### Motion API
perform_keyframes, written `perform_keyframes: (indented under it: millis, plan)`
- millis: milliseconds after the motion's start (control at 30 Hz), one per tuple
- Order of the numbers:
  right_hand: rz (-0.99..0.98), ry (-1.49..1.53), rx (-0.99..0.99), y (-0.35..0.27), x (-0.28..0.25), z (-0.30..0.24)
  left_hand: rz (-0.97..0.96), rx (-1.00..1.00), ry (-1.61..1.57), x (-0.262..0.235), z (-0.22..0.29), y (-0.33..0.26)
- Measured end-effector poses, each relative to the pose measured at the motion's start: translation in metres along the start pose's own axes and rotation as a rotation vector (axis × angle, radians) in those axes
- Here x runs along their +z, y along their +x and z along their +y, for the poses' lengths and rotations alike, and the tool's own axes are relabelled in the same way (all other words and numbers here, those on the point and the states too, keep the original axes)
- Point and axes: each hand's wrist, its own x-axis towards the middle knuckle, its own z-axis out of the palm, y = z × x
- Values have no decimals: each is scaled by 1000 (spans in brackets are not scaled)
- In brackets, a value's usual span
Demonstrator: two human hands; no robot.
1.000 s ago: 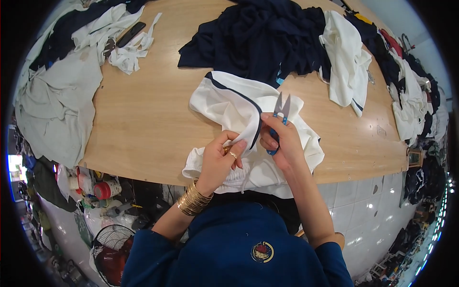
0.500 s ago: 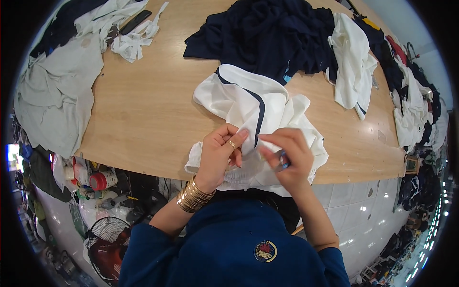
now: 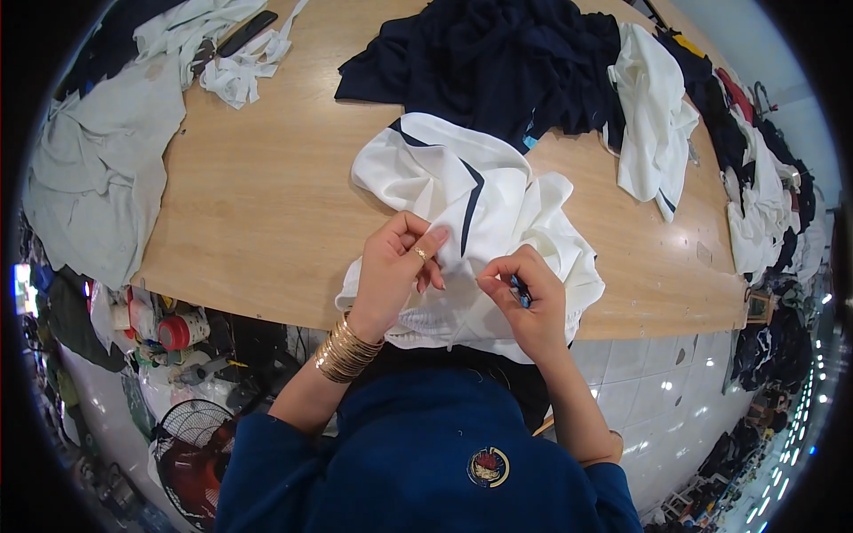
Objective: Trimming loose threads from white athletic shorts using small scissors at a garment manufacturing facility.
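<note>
A white garment (image 3: 498,169) with a dark navy stripe lies bunched at the table's near edge, its gathered, elastic-looking part towards my body. My left hand (image 3: 386,275), with a ring and gold bangles, pinches a fold of it between thumb and forefinger, left of the stripe's near end. Just to the right, my right hand (image 3: 538,311) is closed, thumb and forefinger tips pressed together above the cloth. Tucked in its curled fingers is a small blue tool (image 3: 522,291), mostly hidden; its kind is not clear. Whether the fingertips pinch a thread is too small to tell.
A navy cloth heap (image 3: 498,67) lies beyond the garment, with another white piece (image 3: 649,115) at its right. Grey cloth (image 3: 102,178), white strips (image 3: 235,78) and a black phone-like object (image 3: 247,34) are at the left. A fan (image 3: 191,462) stands below left.
My right hand has drawn back from the stripe's end, slightly towards me, and is less blurred. My left hand keeps its pinch, and the fold under it has shifted a little.
</note>
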Motion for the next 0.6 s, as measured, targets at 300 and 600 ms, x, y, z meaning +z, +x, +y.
perform_keyframes:
  millis: [300, 600]
  plan:
    - [72, -400, -155, -2, -15, -7, -101, 60, 193, -1, 5, -2]
    - [59, -674, -197, -9, -8, 6, -76, -50, 86, 1, 8, -4]
